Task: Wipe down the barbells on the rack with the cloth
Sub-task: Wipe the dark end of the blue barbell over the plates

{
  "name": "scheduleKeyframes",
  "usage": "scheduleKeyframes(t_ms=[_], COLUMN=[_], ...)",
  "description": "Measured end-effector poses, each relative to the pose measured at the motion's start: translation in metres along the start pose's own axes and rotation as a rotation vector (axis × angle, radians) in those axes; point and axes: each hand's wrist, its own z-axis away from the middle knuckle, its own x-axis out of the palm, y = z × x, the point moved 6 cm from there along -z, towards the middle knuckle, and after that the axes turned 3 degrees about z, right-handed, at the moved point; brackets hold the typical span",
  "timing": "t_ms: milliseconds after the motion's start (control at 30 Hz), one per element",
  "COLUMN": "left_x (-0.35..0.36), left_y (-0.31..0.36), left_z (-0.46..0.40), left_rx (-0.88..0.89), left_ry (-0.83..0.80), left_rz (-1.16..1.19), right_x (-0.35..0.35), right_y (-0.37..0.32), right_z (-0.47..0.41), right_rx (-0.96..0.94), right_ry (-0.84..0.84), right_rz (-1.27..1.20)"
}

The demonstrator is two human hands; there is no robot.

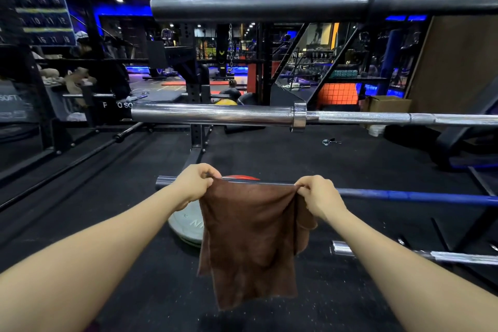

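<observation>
Before blue barbell (404, 195): L hand (194, 183) & R hand (319, 197) pinch cloth (250, 237) corners, hanging.

A black rubber gym floor (269, 151) is carrying a grey weight plate (186, 226) lying flat near the middle, a small metal barbell collar (327, 141) farther back, and a cardboard box (388, 105) sitting at the right.

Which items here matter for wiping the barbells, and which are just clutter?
In the job:
brown cloth, held by left hand and right hand
dark top barbell
chrome barbell
blue barbell

Lying about:
grey weight plate
collar clip
cardboard box
</observation>
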Motion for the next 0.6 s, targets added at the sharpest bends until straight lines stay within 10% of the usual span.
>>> scheduleKeyframes(t_ms=[200,400,600], left_x=[0.012,0.017,0.01], left_y=[0.007,-0.001,-0.005], left_z=[0.011,0.015,0.008], left_rx=[-0.013,0.151,0.172], left_ry=[-0.227,-0.387,-0.281], left_rz=[0.007,-0.806,-0.663], right_x=[0.009,0.019,0.024], right_y=[-0.005,-0.01,-0.008], right_z=[0.004,0.009,0.006], right_rx=[-0.071,-0.204,-0.176], right_ry=[-0.12,-0.24,-0.161], right_rz=[0.031,0.367,0.45])
